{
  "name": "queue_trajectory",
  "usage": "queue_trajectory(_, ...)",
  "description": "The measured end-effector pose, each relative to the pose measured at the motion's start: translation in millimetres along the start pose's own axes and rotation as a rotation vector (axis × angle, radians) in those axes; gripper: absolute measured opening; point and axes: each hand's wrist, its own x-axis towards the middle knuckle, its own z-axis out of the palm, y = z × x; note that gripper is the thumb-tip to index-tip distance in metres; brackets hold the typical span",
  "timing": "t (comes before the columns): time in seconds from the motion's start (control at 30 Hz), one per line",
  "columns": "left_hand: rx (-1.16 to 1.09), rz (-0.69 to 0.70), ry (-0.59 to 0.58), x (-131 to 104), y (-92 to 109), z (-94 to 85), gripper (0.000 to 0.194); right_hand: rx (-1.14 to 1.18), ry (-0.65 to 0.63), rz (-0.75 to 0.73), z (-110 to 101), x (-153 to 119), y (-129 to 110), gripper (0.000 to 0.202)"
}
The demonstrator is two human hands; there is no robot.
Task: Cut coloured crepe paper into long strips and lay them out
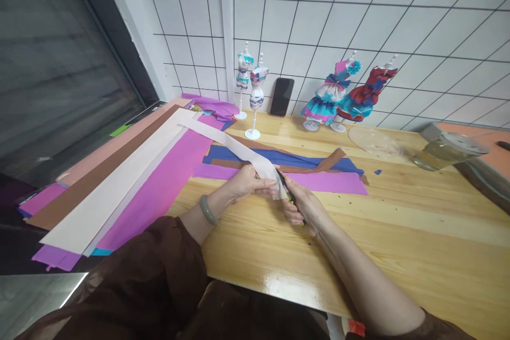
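Observation:
My left hand [249, 183] pinches the near end of a long pale pink paper strip [223, 141] that runs back across the wooden table [398, 223] to the left. My right hand [305, 210] grips scissors [286, 188] with dark blades and yellow-green handles. The blades meet the strip's end, just right of my left fingers. Under both hands lie purple [330, 180], blue [295, 159] and brown [330, 159] paper strips. A green bangle [209, 210] is on my left wrist.
Long sheets of magenta [159, 186], pale pink, brown and peach paper lie at the left. Several small dress-form mannequins [255, 95] in paper dresses and a black phone [281, 96] stand against the tiled wall. A clear lid [374, 141] and a clear container [442, 151] are at right.

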Motion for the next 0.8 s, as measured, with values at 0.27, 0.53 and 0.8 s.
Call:
queue_trajectory(0.27,0.012,-0.012,0.011,-0.4,-0.4,0.1,0.062,-0.032,0.027,0.008,1.1,-0.9,-1.2,0.039)
queue_trajectory(0.53,0.056,0.003,-0.016,0.1,-0.6,-1.9,0.067,-0.023,0.012,0.016,0.9,1.3,-0.3,0.045)
queue_trajectory(0.8,-0.053,-0.050,-0.025,-0.6,3.5,-4.6,0.046,-0.057,0.079,0.008,2.8,-1.7,-3.9,0.044)
